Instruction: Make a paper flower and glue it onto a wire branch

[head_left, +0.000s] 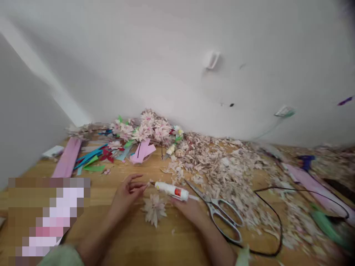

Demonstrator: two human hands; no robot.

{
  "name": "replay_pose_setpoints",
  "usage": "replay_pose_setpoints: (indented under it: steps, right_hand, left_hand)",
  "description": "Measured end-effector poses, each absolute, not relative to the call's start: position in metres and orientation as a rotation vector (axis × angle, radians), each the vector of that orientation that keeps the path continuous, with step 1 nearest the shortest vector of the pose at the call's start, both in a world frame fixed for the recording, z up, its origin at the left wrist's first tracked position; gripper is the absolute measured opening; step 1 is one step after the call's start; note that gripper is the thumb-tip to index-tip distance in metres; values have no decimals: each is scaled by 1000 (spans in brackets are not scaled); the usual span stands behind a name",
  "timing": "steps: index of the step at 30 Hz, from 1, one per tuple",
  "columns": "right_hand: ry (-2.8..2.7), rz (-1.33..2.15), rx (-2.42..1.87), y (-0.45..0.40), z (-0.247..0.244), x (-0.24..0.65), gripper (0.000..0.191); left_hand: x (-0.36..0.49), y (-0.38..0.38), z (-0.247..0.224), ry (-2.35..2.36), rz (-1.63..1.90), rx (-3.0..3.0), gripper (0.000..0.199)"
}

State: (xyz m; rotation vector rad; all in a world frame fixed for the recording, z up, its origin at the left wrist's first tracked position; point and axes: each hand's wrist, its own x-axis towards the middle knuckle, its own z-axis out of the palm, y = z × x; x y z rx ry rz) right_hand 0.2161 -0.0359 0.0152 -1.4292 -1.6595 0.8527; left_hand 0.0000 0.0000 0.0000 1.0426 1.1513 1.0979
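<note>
**Glue tube in hand, paper scraps everywhere**

The glue tube (172,191) is gripped in the right hand (188,210), with the fingers closed around its barrel and the nozzle aimed left. The left hand (126,197) is half curled, pinched up just beside the nozzle; whether anything is held there can't be told. A red label is seen on the white tube, but its writing is too small to read. A pale pink paper flower (154,210) with pointed petals lies on the wooden table (138,236), just below and between the hands.

Elbow room is tight on the right: steel scissors (222,218) sit right beside the right hand, a black wire (280,221) loops past them, and a big pile of paper scraps (222,173) runs to the back wall (177,66). More flowers (146,127) are heaped at that wall, and a pink paper strip (68,157) lies to the left.
</note>
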Motion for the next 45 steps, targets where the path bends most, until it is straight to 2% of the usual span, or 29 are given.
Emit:
replay_pose_setpoints:
  steps: [19, 29, 45]
  right_hand:
    - [-1613, 895, -1358, -34, 5, 220, 21]
    - [-1598, 938, -1416, -35, 7, 220, 31]
    - [-1566, 961, -1464, -30, 7, 224, 27]
  left_hand:
    - [4, -5, 4, 1198, 1111, 1089, 53]
    - [7, -7, 10, 1229, 1142, 1092, 70]
    - [7, -6, 14, 1201, 1142, 971, 77]
